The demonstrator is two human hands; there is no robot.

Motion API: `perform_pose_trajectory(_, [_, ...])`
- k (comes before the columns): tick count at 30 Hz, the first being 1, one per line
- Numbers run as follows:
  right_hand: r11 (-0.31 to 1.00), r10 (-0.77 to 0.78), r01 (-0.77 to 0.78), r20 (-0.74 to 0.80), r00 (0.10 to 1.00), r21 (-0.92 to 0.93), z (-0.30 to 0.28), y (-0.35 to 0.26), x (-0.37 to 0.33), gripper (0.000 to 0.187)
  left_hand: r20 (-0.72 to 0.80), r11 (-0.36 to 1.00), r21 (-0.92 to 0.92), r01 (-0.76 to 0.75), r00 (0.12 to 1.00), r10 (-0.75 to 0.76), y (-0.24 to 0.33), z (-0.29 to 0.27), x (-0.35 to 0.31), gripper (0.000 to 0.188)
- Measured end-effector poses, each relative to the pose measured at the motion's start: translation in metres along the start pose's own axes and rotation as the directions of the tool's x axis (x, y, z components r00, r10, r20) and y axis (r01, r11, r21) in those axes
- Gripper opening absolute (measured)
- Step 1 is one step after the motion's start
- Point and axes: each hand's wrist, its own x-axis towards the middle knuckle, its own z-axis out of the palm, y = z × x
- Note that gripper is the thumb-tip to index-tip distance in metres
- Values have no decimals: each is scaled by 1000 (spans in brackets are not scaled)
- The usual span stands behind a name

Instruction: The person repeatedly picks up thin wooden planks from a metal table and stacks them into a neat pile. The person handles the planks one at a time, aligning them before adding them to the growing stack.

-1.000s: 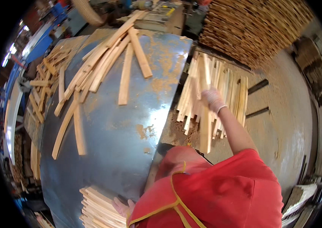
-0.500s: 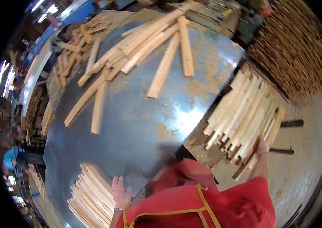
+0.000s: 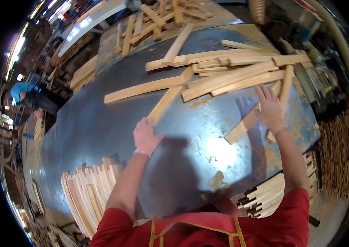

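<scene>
At the middle of the frame, a wooden slat lies on the dark, shiny tabletop, its long axis slanting from lower left to upper right. Its upper end meets another slat running nearly crosswise; beyond them, a loose heap of slats blocks the upper right. A neat stack of strips sits lower left, and someone in a blue top stands at far left. The left hand, gloved, reaches to the slat's near end, thumb spread wide; whether it touches, I can't tell from here. The gloved right hand stretches up toward the heap, fingers extended, thumb apart.
</scene>
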Motion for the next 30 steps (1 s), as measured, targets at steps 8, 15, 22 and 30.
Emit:
perform_pose_trajectory(8, [979,-142,194,490,860,-57,59,-84,149,48,317,984,-106,145,943,-105,-18,7,-25,69])
perform_pose_trajectory(15, [376,-377,-735,818,434,564,30,-98,18,61,643,-109,-695,711,682,349,-67,-21,-245,52])
perform_pose_trajectory(22, [-169,-136,-821,812,567,545,47,-208,-66,38,717,-161,-665,729,684,136,-45,-89,-352,60])
perform_pose_trajectory(30, [-96,-33,-725,726,687,682,124,-387,-173,32,447,105,-827,553,759,-473,-52,-51,-501,47])
